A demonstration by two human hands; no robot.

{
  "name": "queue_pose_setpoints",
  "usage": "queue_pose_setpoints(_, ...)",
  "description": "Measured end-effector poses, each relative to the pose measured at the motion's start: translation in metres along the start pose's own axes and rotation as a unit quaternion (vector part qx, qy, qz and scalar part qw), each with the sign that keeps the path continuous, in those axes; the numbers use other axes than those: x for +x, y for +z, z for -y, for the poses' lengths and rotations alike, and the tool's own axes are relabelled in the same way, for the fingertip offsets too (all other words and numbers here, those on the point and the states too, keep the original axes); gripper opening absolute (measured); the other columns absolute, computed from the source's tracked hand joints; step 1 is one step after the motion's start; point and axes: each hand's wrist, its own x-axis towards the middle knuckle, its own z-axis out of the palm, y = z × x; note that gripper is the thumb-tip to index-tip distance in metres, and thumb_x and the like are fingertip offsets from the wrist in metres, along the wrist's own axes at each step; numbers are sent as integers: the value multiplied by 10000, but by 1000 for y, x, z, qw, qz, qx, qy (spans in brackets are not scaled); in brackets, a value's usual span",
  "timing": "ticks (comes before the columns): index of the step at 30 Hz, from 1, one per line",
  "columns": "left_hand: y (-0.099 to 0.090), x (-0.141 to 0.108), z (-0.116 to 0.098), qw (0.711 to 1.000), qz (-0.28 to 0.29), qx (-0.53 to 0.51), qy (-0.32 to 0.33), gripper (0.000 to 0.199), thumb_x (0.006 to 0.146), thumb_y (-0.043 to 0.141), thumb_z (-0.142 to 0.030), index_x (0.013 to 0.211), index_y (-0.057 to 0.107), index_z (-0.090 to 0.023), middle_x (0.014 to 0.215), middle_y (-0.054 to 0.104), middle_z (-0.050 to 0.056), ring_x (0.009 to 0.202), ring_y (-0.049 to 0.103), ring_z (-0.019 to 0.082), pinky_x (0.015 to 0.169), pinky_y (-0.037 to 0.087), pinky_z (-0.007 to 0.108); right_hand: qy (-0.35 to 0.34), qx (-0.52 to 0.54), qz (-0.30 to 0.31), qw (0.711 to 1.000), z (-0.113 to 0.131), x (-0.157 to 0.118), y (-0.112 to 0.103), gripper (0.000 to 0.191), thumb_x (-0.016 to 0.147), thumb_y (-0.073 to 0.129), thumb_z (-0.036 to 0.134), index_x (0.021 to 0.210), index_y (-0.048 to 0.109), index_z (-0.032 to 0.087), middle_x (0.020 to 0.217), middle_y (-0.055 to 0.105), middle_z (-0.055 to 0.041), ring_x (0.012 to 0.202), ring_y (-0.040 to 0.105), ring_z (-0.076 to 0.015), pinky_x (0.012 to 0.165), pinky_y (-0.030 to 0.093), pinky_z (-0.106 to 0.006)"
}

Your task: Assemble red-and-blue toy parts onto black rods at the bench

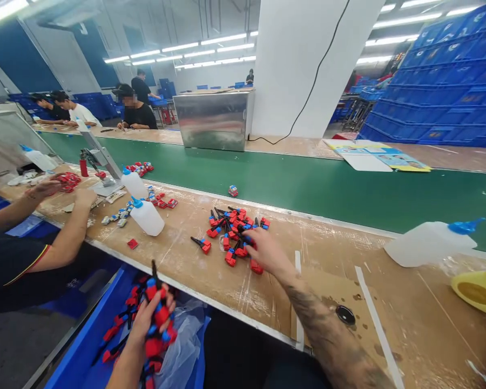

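Observation:
My left hand (152, 319) is low, below the bench edge, closed around a bundle of small red, blue and black toy parts (157, 316). My right hand (265, 249) reaches forward onto the wooden bench (194, 265), fingers resting on a pile of the same red, blue and black parts (233, 229). Whether those fingers pinch one of the parts is hidden. One part (202, 244) lies apart, left of the pile.
A blue bin (81, 351) with a plastic bag and more parts sits under my left hand. White squeeze bottles (147, 216) (429, 243) lie on the bench. A co-worker's arms (65, 227) work at the left. A green conveyor belt (328, 183) runs behind; one part (233, 190) rides on it.

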Motion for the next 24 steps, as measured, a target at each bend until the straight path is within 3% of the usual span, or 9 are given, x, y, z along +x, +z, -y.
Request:
queue_pose_setpoints(2,34,38,-4,998,-12,44,48,514,770,657,-651,880,555,-159,679,562,-13,423,451,85,344,356,194,-10,-15,2,1000,6,20,17,437,840,589,174,1276,610,164,1168,617,-143,1124,556,-278,1002,431,-395)
queue_pose_setpoints(5,95,94,-5,985,-50,111,119,462,807,614,-627,834,563,-168,660,557,-5,475,498,123,459,470,265,-18,-24,-3,1000,-6,29,12,424,852,587,209,1272,608,163,1169,613,-144,1126,550,-279,1000,420,-389)
queue_pose_setpoints(7,132,118,-3,968,-75,162,175,404,810,633,-571,872,602,-173,740,597,26,643,591,181,661,540,338,-12,-25,-7,1000,-24,25,-3,360,873,562,231,1221,632,170,1152,624,-133,1118,557,-266,985,422,-375)
queue_pose_setpoints(10,166,132,0,939,-80,228,244,386,786,690,-486,1032,632,-195,982,635,80,1025,594,275,996,445,447,9,-20,-1,1000,-59,16,-28,310,869,554,228,1155,664,185,1133,658,-109,1090,585,-243,952,436,-351)
queue_pose_setpoints(14,179,137,1,916,-67,282,277,545,730,751,-491,1161,587,-199,1162,581,113,1185,509,323,1079,359,495,46,-10,18,999,-107,17,-40,306,829,562,196,1106,693,185,1057,712,-90,962,640,-226,847,474,-331)
queue_pose_setpoints(16,175,140,2,913,-62,293,276,512,799,667,-515,1183,565,-191,1158,577,118,1165,518,316,1061,376,496,55,-6,25,998,-123,34,-37,262,849,550,227,1051,708,173,999,727,-86,890,653,-215,788,482,-315)
queue_pose_setpoints(20,160,148,9,920,-57,280,268,402,955,369,-447,1227,518,-191,1176,579,122,1163,530,285,1048,393,480,54,-8,27,998,-134,107,-23,242,899,559,274,1065,688,155,927,724,-67,842,655,-185,774,495,-300)
queue_pose_setpoints(24,149,154,15,937,-82,237,243,393,953,351,-440,1247,508,-232,1239,557,111,1214,508,293,1063,381,479,67,-27,-5,997,-125,192,-6,353,932,598,354,1226,587,159,1141,659,-81,1031,631,-221,922,501,-430)
